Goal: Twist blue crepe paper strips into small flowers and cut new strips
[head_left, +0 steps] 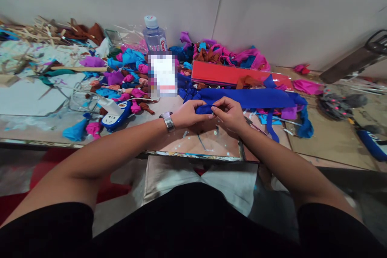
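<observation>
Pinched between the fingers of the left hand (190,113) and right hand (230,113), a folded blue piece (204,109) sat over the middle of the worktable (169,141).

Thumb and fingers of the left hand closed on the piece from the left, while the right thumb and forefinger nipped its right end. Just beyond lay a long blue strip (250,98); whether it joined the held piece could not be told. On the strip's far side was a flat red stack (223,71), backed by a heap of crumpled coloured pieces (254,58). Farther left stood a bottle (155,39), a blurred white rectangle (163,74) on its near side. Left of the hands, a blue-and-white power socket (116,117) lay near small bunched pieces (94,130). A metal watch (168,121) circled the left wrist.
</observation>
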Demonstrator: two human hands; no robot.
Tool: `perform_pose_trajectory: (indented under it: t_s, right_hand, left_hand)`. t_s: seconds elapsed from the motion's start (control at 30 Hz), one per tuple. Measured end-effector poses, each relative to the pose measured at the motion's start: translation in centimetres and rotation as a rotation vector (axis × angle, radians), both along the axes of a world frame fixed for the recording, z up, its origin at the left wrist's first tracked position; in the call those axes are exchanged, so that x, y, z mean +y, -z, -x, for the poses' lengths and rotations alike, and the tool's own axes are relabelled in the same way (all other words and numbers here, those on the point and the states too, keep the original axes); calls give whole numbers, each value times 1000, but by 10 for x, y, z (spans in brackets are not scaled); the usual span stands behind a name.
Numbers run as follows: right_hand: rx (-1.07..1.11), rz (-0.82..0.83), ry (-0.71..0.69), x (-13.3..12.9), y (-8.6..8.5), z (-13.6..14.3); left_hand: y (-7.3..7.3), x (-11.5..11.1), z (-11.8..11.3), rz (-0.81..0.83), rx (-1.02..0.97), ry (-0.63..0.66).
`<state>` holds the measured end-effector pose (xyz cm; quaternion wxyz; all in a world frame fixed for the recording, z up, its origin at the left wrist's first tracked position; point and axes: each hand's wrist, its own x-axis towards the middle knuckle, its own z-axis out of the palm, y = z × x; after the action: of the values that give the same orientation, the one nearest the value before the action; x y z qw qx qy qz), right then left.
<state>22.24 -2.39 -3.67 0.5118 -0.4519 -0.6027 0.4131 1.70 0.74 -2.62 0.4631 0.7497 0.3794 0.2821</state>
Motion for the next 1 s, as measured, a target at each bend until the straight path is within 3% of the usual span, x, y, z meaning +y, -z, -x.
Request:
perform_pose_trajectory:
  t_s: [0.17, 0.33, 0.53, 0.67, 0.87, 1.0]
  right_hand:
    - [91, 92, -50, 0, 0, 3]
    - [70, 120, -120, -1, 0, 3]
    - [72, 84, -70, 0, 3, 2]
    - [-2, -13, -45, 1, 5, 0]
    - [-293, -353, -5, -1, 1, -5]
    - [-363, -428, -21, -2, -3, -7]
  left_hand:
    - [0, 3, 0, 69, -105, -9]
    - [-1, 4, 2, 70, -90, 5]
    - [1, 5, 2, 105, -116, 33]
    - [4, 6, 0, 175, -212, 32]
    - [5, 4, -2, 380, -370, 87]
    - [-1, 1, -3, 516, -462, 83]
